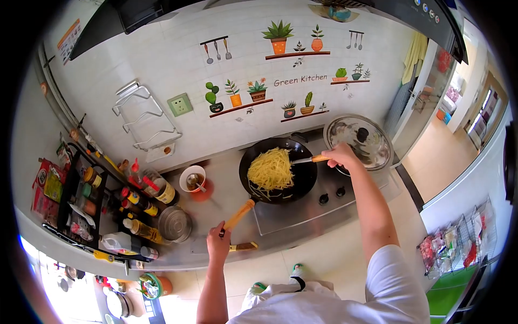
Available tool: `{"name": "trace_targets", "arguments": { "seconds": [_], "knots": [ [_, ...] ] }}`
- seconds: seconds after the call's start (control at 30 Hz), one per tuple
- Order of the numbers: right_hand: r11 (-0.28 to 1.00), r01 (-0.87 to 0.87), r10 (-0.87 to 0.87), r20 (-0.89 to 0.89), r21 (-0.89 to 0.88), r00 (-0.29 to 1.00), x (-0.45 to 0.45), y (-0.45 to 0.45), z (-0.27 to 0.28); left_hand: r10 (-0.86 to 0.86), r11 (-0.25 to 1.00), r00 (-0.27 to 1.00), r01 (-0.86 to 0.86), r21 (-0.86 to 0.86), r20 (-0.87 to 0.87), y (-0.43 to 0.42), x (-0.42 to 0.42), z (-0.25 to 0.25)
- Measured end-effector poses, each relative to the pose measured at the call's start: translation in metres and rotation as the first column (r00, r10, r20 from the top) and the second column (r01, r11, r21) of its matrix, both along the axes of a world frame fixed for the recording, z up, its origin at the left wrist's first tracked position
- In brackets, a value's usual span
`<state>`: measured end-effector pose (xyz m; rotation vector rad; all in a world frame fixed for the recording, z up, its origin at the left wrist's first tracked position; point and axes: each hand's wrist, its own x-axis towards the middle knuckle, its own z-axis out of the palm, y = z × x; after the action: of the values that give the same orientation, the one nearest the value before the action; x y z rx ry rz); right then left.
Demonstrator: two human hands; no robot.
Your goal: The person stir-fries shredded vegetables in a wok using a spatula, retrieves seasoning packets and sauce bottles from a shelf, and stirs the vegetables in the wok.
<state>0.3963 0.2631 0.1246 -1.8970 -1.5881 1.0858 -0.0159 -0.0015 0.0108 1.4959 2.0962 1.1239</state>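
Observation:
My left hand (218,244) is closed around the end of the wooden handle of a black wok (305,181) on the stove. Pale yellow shredded strips (270,168), which look like potato, are heaped in the wok's left and middle part. In my right hand (341,155) is a spatula (303,160) with a metal shaft and wooden handle; its tip is at the strips' right edge, and its blade is hidden among them. Just below my left hand, a knife (244,246) with a wooden handle lies on the counter edge.
A glass lid (372,146) leans against the wall behind the stove's right side. Left of the wok stand a white bowl (185,174) with a spoon, a metal strainer or bowl (175,224) and several sauce bottles. A black rack (81,197) holds seasonings. Stove knobs (324,199) sit at front right.

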Motion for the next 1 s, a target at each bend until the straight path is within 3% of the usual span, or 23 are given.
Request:
{"name": "trace_targets", "arguments": {
  "seconds": [0.07,0.23,0.3,0.4,0.53,0.63,0.77,0.83,0.87,0.93,1.0],
  "knots": [
    [0.974,-0.08,0.092,-0.046,0.211,0.995,-0.004,-0.016,0.001,-0.001,1.0,1.0,0.001,0.006,-0.001,0.0,0.0,0.0],
    [0.913,-0.184,0.173,0.061,0.364,0.983,-0.016,-0.065,0.042,0.013,1.0,1.0,-0.013,0.025,0.01,0.0,0.003,-0.003],
    [0.641,-0.459,0.285,0.364,0.616,0.887,-0.015,-0.076,0.05,0.021,0.999,0.999,-0.022,0.027,0.032,-0.001,0.005,0.003],
    [0.562,-0.574,0.356,0.452,0.596,0.818,-0.016,-0.098,0.08,0.023,0.999,1.0,-0.024,0.042,0.016,0.0,0.004,-0.001],
    [0.546,-0.566,0.303,0.484,0.618,0.821,-0.009,-0.094,0.096,0.022,0.999,0.999,-0.023,0.045,0.024,-0.001,0.004,-0.001],
    [0.71,-0.526,0.112,0.662,0.468,0.741,-0.019,-0.077,0.114,0.029,0.999,0.999,-0.03,0.043,0.025,-0.001,0.004,0.0],
    [0.801,-0.464,0.056,0.723,0.38,0.689,-0.024,-0.029,0.123,0.033,0.999,0.998,-0.034,0.034,0.048,-0.001,0.006,0.003],
    [0.965,-0.264,0.202,0.665,-0.008,0.719,-0.028,-0.014,0.135,0.036,0.999,0.998,-0.038,0.03,0.053,-0.001,0.005,0.0],
    [0.964,-0.267,0.206,0.662,-0.009,0.72,-0.024,-0.009,0.129,0.035,0.999,0.998,-0.037,0.029,0.051,-0.001,0.004,-0.004],
    [0.958,-0.193,0.274,0.471,-0.214,0.838,-0.003,0.006,0.107,0.035,0.999,0.998,-0.037,0.032,0.048,0.0,0.004,-0.003],
    [0.959,-0.131,0.199,0.267,-0.253,0.943,0.011,0.004,0.075,0.037,0.999,0.999,-0.038,0.036,0.012,-0.001,0.008,0.005]
  ]
}}
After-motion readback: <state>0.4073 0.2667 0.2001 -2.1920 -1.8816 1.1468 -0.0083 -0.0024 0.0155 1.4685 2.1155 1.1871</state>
